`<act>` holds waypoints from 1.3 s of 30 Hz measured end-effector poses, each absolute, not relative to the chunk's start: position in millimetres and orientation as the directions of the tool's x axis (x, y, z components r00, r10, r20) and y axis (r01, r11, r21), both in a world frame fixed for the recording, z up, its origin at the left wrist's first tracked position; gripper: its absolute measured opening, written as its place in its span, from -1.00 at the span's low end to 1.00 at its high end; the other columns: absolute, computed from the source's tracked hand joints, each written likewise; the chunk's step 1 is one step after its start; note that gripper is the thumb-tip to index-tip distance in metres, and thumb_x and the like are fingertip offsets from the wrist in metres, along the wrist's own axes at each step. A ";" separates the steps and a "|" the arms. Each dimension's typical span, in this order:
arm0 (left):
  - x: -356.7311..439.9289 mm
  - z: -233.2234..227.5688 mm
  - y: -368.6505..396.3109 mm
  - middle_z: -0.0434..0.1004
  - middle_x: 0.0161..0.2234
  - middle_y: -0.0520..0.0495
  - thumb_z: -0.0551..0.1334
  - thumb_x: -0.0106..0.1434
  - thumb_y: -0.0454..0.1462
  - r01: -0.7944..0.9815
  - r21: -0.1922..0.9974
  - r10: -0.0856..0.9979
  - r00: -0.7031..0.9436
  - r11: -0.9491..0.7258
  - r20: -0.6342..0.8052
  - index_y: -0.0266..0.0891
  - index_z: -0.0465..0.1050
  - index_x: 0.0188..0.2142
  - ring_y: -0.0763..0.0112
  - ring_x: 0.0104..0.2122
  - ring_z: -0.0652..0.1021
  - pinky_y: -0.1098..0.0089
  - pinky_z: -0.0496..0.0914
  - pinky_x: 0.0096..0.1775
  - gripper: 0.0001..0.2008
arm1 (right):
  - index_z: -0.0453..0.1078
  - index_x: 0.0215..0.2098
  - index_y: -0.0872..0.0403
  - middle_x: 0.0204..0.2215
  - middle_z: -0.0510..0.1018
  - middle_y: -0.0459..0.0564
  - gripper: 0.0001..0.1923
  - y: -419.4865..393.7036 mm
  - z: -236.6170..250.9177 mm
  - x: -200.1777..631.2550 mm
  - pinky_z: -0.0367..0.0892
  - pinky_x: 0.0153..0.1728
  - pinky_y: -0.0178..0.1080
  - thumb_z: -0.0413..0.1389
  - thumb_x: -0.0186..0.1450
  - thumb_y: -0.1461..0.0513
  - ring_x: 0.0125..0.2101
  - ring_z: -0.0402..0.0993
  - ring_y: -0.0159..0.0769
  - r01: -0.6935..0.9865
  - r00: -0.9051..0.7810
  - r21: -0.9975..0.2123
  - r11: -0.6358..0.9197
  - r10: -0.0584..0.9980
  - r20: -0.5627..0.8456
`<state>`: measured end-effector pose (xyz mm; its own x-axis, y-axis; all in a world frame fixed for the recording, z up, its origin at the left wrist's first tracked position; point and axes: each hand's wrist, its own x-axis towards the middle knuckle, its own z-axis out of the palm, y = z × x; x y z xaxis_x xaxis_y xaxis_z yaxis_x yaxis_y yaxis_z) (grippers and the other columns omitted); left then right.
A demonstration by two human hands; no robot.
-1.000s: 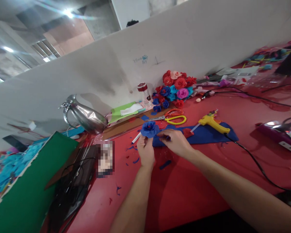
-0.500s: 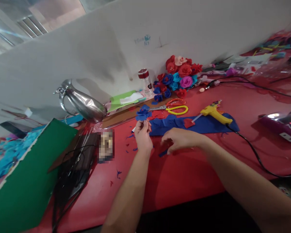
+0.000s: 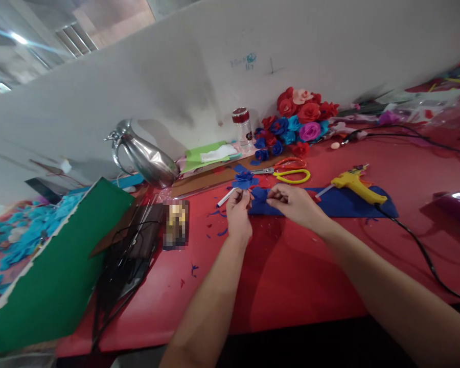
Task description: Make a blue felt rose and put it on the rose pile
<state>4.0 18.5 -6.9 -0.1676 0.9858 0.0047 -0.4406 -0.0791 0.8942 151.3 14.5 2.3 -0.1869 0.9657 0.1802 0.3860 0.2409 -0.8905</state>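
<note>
My left hand [image 3: 240,209] is closed in a pinch above the red table; what its fingertips hold, if anything, is too small to make out. A blue flower-like cluster of petals [image 3: 244,179] shows just beyond its fingertips, and I cannot tell whether they touch. My right hand [image 3: 291,202] is also pinched, close to the left. A blue petal-like piece [image 3: 259,196] shows between the hands, at the right fingertips. Beneath the right hand runs a blue strip of material [image 3: 352,202], partly hidden. A white marker [image 3: 226,197] lies beside my left hand.
A yellow glue gun [image 3: 352,185] lies on the blue strip, its cord trailing right. Yellow-handled scissors [image 3: 291,176], red-lidded jar [image 3: 242,128], bunched flowers [image 3: 304,117] and metal jug [image 3: 149,158] are behind. A green board [image 3: 57,271] leans at left. Blue scraps [image 3: 193,270] are scattered.
My right hand has moved up and closed from a loose, parted shape into a pinch near the left. The small blue strip below it no longer shows on the table. The view has shifted slightly.
</note>
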 end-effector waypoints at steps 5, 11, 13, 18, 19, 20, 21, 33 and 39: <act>10.3 -6.8 14.1 0.32 -0.58 0.11 0.37 0.01 -0.21 -0.445 0.894 0.992 -0.128 -0.057 0.000 -0.22 0.29 -0.49 0.60 -0.59 0.23 0.49 0.10 -0.48 -0.74 | 0.41 -0.32 0.06 -0.42 0.52 -0.06 -0.75 16.6 2.8 148.2 0.25 -0.43 -0.26 0.16 0.07 0.11 -0.47 0.37 -0.33 0.149 -0.078 -0.983 0.106 0.992 0.095; 13.5 -5.4 11.5 0.31 -0.57 0.12 0.42 -0.09 -0.21 -0.430 0.902 0.993 -0.120 -0.033 -0.020 -0.23 0.36 -0.49 0.60 -0.56 0.24 0.50 0.10 -0.46 -0.73 | 0.43 -0.35 0.07 -0.47 0.49 -0.10 -0.70 14.7 5.4 145.0 0.22 -0.48 -0.28 0.20 0.03 0.05 -0.53 0.27 -0.41 0.090 -0.091 -0.996 0.026 0.996 0.018; 14.2 -4.5 10.8 0.32 -0.57 0.12 0.43 -0.10 -0.20 -0.423 0.906 0.994 -0.103 -0.023 -0.023 -0.24 0.39 -0.50 0.60 -0.55 0.25 0.50 0.11 -0.46 -0.74 | 0.42 -0.35 0.08 -0.48 0.48 -0.10 -0.69 14.9 3.6 143.6 0.21 -0.48 -0.29 0.21 0.03 0.05 -0.52 0.28 -0.40 0.077 -0.089 -0.997 0.026 0.996 0.019; 15.9 -2.5 8.9 0.36 -0.55 0.12 0.45 -0.14 -0.19 -0.420 0.907 0.994 -0.103 -0.005 -0.042 -0.25 0.45 -0.49 0.60 -0.54 0.27 0.50 0.19 -0.40 -0.73 | 0.42 -0.37 0.09 -0.46 0.51 -0.08 -0.71 15.1 -0.7 142.0 0.24 -0.45 -0.27 0.20 0.05 0.05 -0.46 0.34 -0.35 0.064 -0.092 -0.997 0.044 0.995 0.038; 16.0 -2.2 8.7 0.37 -0.55 0.11 0.45 -0.14 -0.19 -0.421 0.907 0.994 -0.103 -0.003 -0.044 -0.25 0.45 -0.50 0.60 -0.53 0.28 0.50 0.20 -0.39 -0.73 | 0.42 -0.37 0.09 -0.45 0.51 -0.07 -0.71 15.1 -1.2 142.1 0.26 -0.42 -0.26 0.20 0.06 0.05 -0.45 0.35 -0.34 0.070 -0.103 -0.996 0.049 0.994 0.042; 16.0 -2.0 8.5 0.38 -0.55 0.11 0.45 -0.14 -0.19 -0.423 0.906 0.993 -0.105 -0.003 -0.045 -0.25 0.45 -0.51 0.59 -0.53 0.29 0.49 0.21 -0.38 -0.74 | 0.42 -0.37 0.09 -0.44 0.52 -0.06 -0.72 15.1 -1.4 142.3 0.27 -0.40 -0.25 0.20 0.06 0.05 -0.43 0.37 -0.33 0.073 -0.113 -0.996 0.057 0.992 0.048; 15.9 -1.9 8.4 0.39 -0.54 0.11 0.45 -0.14 -0.19 -0.426 0.905 0.993 -0.108 -0.003 -0.048 -0.25 0.44 -0.52 0.59 -0.52 0.30 0.49 0.22 -0.37 -0.74 | 0.42 -0.37 0.08 -0.42 0.53 -0.06 -0.72 15.1 -1.5 142.4 0.29 -0.36 -0.23 0.21 0.06 0.06 -0.40 0.39 -0.31 0.073 -0.122 -0.995 0.066 0.991 0.057; 14.7 -3.9 10.0 0.53 -0.47 0.06 0.46 -0.16 -0.20 -0.435 0.900 0.992 -0.120 -0.019 -0.038 -0.23 0.54 -0.46 0.51 -0.44 0.43 0.44 0.30 -0.28 -0.74 | 0.45 -0.38 0.07 -0.41 0.54 -0.06 -0.71 14.2 5.1 143.0 0.30 -0.20 -0.18 0.26 0.02 0.06 -0.33 0.42 -0.28 -0.043 -0.095 -0.998 0.043 0.994 0.047; 16.0 -0.7 5.7 0.44 -0.56 0.11 0.46 -0.18 -0.24 -0.414 0.910 0.994 -0.101 -0.002 -0.043 -0.25 0.49 -0.52 0.57 -0.53 0.35 0.49 0.25 -0.38 -0.77 | 0.36 -0.45 0.07 -0.52 0.43 -0.12 -0.68 13.7 4.7 142.6 0.23 -0.31 -0.22 0.26 0.01 0.03 -0.45 0.32 -0.34 0.009 -0.090 -0.998 0.054 0.995 0.053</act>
